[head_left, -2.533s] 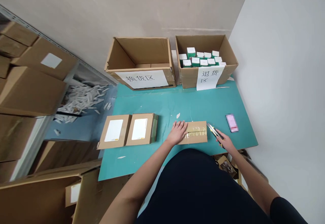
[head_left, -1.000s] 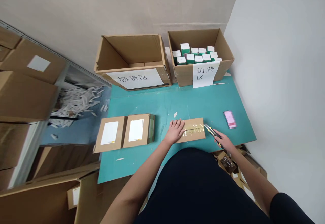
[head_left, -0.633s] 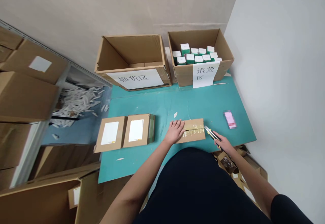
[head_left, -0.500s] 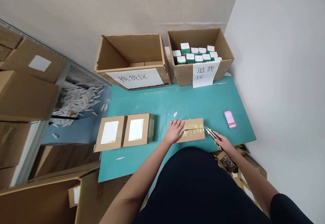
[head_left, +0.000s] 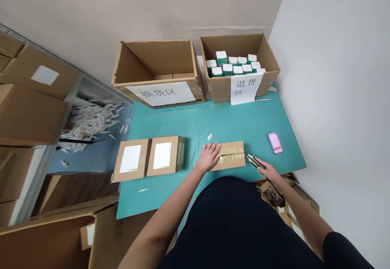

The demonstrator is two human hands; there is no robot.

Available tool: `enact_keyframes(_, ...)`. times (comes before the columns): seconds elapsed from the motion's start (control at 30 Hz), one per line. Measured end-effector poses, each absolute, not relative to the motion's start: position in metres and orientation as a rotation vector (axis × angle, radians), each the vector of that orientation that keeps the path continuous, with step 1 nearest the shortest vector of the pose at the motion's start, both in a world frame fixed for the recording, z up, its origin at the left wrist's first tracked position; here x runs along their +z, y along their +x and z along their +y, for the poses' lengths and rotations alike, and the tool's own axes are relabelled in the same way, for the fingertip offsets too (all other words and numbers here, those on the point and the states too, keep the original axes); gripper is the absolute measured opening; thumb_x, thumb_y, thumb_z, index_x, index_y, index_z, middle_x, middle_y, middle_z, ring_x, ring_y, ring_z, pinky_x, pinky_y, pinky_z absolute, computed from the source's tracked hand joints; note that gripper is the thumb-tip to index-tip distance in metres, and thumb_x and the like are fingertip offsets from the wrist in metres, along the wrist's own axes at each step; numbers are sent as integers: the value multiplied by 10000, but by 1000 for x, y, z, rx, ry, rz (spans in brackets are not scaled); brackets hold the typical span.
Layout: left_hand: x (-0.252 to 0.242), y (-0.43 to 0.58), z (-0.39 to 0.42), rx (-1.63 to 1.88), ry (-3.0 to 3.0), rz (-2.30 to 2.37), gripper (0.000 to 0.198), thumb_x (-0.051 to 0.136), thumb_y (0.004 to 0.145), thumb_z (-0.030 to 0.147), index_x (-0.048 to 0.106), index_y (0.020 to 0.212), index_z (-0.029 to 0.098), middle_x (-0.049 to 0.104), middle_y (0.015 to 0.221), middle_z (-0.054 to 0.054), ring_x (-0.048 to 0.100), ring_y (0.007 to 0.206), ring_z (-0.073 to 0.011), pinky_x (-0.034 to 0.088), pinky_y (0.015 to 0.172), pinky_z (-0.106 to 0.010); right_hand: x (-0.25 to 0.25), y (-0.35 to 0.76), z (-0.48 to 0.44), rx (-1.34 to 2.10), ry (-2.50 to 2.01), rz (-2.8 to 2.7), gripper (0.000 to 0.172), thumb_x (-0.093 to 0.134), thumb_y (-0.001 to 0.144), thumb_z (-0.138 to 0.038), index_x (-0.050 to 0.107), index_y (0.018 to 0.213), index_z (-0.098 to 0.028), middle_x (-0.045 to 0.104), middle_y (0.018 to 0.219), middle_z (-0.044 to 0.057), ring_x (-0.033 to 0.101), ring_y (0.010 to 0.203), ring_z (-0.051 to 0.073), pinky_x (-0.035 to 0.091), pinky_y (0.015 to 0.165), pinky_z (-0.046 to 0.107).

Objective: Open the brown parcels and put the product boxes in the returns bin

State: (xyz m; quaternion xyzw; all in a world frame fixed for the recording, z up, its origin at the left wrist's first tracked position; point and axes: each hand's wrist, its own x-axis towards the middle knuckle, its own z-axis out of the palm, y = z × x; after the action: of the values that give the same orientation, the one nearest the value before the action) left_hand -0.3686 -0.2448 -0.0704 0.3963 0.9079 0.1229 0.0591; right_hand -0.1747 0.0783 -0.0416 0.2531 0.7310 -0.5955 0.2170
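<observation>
My left hand (head_left: pixel 209 158) lies flat on the left end of a small cardboard parcel (head_left: pixel 233 155), which is wrapped across its middle with clear tape over a yellow strip. My right hand (head_left: pixel 264 168) grips a black-and-yellow utility knife (head_left: pixel 255 161) just off the parcel's right end. The blade tip is at or very near the taped edge. Both hands rest on the teal table top (head_left: pixel 189 191).
Two flat cardboard parcels with white labels (head_left: pixel 131 159) (head_left: pixel 163 155) lie left of my hands. Behind stand a labelled open carton (head_left: pixel 158 63) and a carton of green-and-white boxes (head_left: pixel 239 45). A pink blurred object (head_left: pixel 275 142) lies right. Cartons stack at left; white scraps cover the floor.
The knife has swung flatter and its tip has moved closer to the parcel's right end. My left hand stays on the parcel, and the view has shifted only slightly.
</observation>
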Motion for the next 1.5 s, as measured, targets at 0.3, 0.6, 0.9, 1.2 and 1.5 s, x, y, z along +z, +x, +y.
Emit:
enact_keyframes(0.3, -68, -368, -244, 381, 1197, 2753, 506, 392, 1020, 390, 503, 1478, 207, 539, 1474, -165, 468, 1334, -328, 283, 1150, -530, -47, -181, 63, -1656, 709, 2086, 736, 620, 818, -451, 487, 1512, -243, 593, 680, -30, 461, 486, 116, 426, 477, 241)
enact_keyframes(0.6, -69, -367, -243, 430, 1162, 2765, 514, 414, 1012, 401, 483, 1495, 241, 546, 1466, -153, 473, 1327, -326, 293, 1144, -522, -48, -165, 57, -1682, 690, 2116, 730, 600, 816, -456, 506, 1493, -199, 616, 689, -25, 503, 536, 128, 458, 522, 248)
enact_keyframes(0.9, -68, -369, -244, 400, 1180, 2763, 500, 421, 1009, 385, 511, 1471, 219, 547, 1464, -159, 475, 1324, -329, 289, 1144, -528, -44, -144, 44, -1735, 726, 1931, 744, 643, 794, -452, 507, 1490, -227, 614, 670, -27, 490, 483, 119, 449, 473, 247)
enact_keyframes(1.2, -60, -367, -242, 445, 1138, 2779, 521, 469, 975, 386, 499, 1473, 234, 556, 1454, -144, 478, 1326, -322, 282, 1157, -526, -39, -151, 50, -1909, 1006, 1982, 815, 665, 791, -572, 464, 1499, -222, 620, 723, -25, 545, 480, 122, 461, 441, 254)
enact_keyframes(1.5, -45, -369, -233, 444, 1023, 2770, 562, 544, 912, 410, 515, 1441, 222, 596, 1397, -131, 527, 1262, -322, 348, 1093, -492, -47, -186, -10, -2323, 1248, 1577, 639, 718, 736, -673, 520, 1170, -249, 725, 983, 108, 733, 998, 309, 631, 717, 415)
